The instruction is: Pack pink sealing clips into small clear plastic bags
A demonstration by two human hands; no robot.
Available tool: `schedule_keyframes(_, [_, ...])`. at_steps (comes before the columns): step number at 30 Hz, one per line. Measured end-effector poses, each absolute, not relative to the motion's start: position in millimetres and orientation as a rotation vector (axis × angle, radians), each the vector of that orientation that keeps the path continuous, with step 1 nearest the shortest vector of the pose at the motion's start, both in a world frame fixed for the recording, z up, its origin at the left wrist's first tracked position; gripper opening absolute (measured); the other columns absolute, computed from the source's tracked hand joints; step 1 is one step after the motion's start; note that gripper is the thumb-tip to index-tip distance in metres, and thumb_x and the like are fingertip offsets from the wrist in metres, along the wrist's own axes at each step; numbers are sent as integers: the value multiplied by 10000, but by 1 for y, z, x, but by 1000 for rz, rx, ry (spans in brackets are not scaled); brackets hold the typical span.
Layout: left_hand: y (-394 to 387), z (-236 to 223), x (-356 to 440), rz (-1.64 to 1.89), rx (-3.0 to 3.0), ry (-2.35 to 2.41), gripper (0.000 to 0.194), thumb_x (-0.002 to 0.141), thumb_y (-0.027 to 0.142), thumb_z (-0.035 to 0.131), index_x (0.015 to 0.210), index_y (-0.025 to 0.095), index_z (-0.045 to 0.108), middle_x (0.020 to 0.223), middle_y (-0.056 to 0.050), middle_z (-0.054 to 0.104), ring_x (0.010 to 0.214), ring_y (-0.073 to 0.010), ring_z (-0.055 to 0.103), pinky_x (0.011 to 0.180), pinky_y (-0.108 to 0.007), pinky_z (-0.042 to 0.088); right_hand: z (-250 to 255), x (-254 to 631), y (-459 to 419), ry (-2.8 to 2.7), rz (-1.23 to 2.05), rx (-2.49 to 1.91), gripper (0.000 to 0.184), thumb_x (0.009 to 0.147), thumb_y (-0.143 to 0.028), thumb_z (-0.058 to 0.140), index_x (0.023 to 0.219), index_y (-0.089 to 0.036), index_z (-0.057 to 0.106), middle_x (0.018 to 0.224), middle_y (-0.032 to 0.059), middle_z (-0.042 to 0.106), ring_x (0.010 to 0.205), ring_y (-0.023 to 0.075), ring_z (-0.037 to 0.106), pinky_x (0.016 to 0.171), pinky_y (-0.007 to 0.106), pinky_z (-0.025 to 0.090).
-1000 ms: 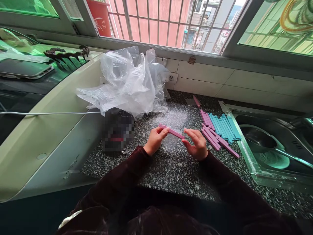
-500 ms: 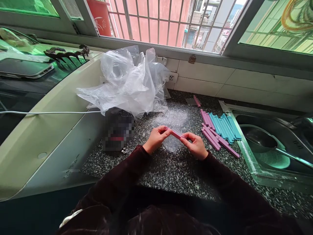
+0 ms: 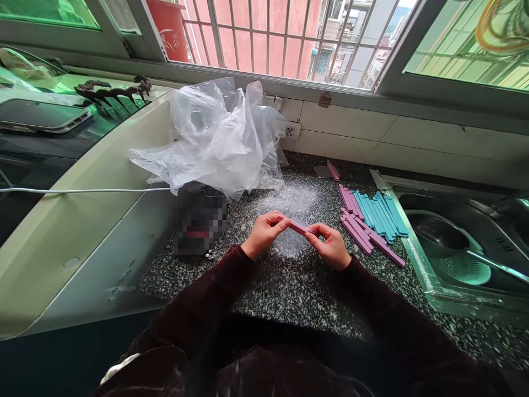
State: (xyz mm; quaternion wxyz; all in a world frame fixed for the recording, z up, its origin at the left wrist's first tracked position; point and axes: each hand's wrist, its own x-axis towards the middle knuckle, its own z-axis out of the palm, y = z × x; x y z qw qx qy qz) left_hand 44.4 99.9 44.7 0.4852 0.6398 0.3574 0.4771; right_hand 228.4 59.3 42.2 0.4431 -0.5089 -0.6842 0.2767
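Note:
Between my two hands, above the speckled counter, is a slim pink stick (image 3: 298,226), slanting down to the right. My left hand (image 3: 264,232) pinches its left end between thumb and fingers. At the other end, my right hand (image 3: 329,245) grips it the same way. A shiny, clear film seems to lie along the stick, though its edges are hard to make out. Right of my hands, several pink sticks (image 3: 357,234) lie in a loose pile against a row of teal sticks (image 3: 379,215). One more pink piece (image 3: 333,170) rests farther back, beside a small clear sleeve (image 3: 322,172).
Crumpled clear plastic bags (image 3: 219,138) fill the back left of the counter (image 3: 285,298). A blurred dark object (image 3: 200,223) sits before them. At right is a metal sink (image 3: 425,275) with a pan (image 3: 440,231). A white cable (image 3: 91,190) crosses at left.
Both hands keep their hold on the pink stick. It has turned slightly, and the bright reflection along its upper side has shrunk.

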Motion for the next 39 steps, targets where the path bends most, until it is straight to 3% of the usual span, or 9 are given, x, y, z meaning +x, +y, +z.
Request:
schedule_keyframes(6, [101,48,45,1140,1538,896,396,707,509,600,562,145,539,593,20,444,591,-102,393,582,-239,325,42,230,60,-1697,670,-1267,294,779,-450,566,714,-163,579,636,7,558,567,108,492,541,238,430])
schedule_keyframes(11, [101,47,44,763,1611,890,365,637,493,664,645,131,621,579,9,516,557,-106,422,540,-232,340,43,236,62,-1632,604,-1265,274,791,-434,555,740,-167,580,638,2,550,585,113,493,563,246,424])
schedule_keyframes(17, [103,42,43,627,1737,836,438,742,517,552,571,130,667,540,-30,571,535,-120,466,517,-230,350,47,243,66,-1563,571,-1272,276,783,-438,565,734,-167,582,641,2,562,564,111,494,547,249,438])
schedule_keyframes(24, [104,41,42,545,1756,804,396,743,481,570,574,137,669,575,-33,598,535,-121,482,537,-238,361,49,246,67,-1609,504,-1276,273,789,-435,563,734,-169,594,675,21,588,608,128,528,585,264,458])
schedule_keyframes(29, [106,42,43,691,1652,895,336,618,420,706,814,148,681,565,42,475,522,-91,387,514,-224,304,45,242,66,-1656,599,-1249,289,791,-449,561,750,-166,602,668,16,587,590,122,518,560,255,441])
schedule_keyframes(39, [108,41,46,1054,1257,801,341,599,453,720,658,124,655,605,13,541,624,-102,446,653,-252,365,34,228,65,-1665,903,-1343,335,676,-470,651,769,-152,602,622,-4,575,522,98,466,501,233,396])
